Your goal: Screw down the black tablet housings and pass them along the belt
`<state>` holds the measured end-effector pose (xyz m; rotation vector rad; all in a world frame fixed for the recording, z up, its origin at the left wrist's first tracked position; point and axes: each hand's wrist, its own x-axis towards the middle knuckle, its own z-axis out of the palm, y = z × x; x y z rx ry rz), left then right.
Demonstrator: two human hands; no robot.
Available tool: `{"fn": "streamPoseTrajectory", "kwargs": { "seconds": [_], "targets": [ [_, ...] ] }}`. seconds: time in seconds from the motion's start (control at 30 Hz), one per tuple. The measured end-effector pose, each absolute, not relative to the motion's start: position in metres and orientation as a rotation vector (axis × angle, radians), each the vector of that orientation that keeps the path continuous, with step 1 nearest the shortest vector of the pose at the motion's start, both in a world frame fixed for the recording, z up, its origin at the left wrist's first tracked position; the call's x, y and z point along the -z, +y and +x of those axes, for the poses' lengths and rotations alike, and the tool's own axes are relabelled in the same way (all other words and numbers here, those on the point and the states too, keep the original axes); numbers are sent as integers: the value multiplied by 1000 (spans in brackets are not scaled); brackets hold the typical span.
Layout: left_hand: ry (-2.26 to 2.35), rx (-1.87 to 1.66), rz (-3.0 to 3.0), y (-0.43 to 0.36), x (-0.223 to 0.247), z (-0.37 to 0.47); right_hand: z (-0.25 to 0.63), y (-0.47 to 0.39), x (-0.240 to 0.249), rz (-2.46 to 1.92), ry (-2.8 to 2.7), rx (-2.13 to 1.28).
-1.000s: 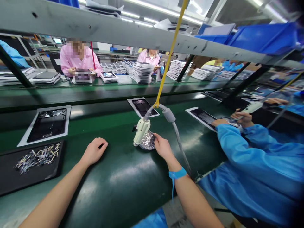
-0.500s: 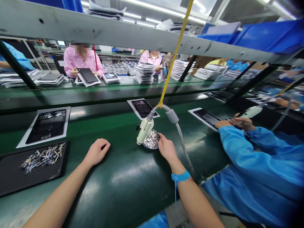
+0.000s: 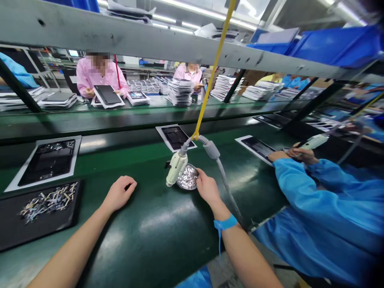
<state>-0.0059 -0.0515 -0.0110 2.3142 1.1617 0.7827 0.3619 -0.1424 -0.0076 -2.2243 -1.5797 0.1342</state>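
Observation:
My left hand (image 3: 120, 193) rests on the green table (image 3: 168, 240), its fingers curled together and nothing visible in them. At the right rim of a round dish of small shiny parts (image 3: 188, 178), my right hand (image 3: 208, 187) grips the edge between thumb and fingers. A pale electric screwdriver (image 3: 177, 166) hangs from a yellow strap (image 3: 210, 88) and partly covers the dish's left side. Behind it, a black tablet housing (image 3: 175, 137) lies on a white sheet. Another housing (image 3: 48, 160) lies on white paper at the left.
A black tray (image 3: 36, 234) holding a heap of small strips sits at the left. On the right, a person in blue sleeves (image 3: 324, 196) works with a screwdriver (image 3: 315, 142) beside another housing (image 3: 259, 148). A grey shelf beam (image 3: 180, 44) crosses above.
The whole view has shifted slightly, so the table items appear a little farther left. Both hands keep nearly the same pose, with my right hand still at the dish.

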Motion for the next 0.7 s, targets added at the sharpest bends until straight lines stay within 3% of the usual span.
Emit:
{"fn": "streamPoseTrajectory", "kwargs": {
  "seconds": [0.43,0.7],
  "targets": [
    [1169,-785,2303,-53,9,-4,360,-141,13,-2372,-1510,-183],
    [1179,-784,2305,-55,7,-3,361,-151,10,-2242,-1617,-274]
  ]
}}
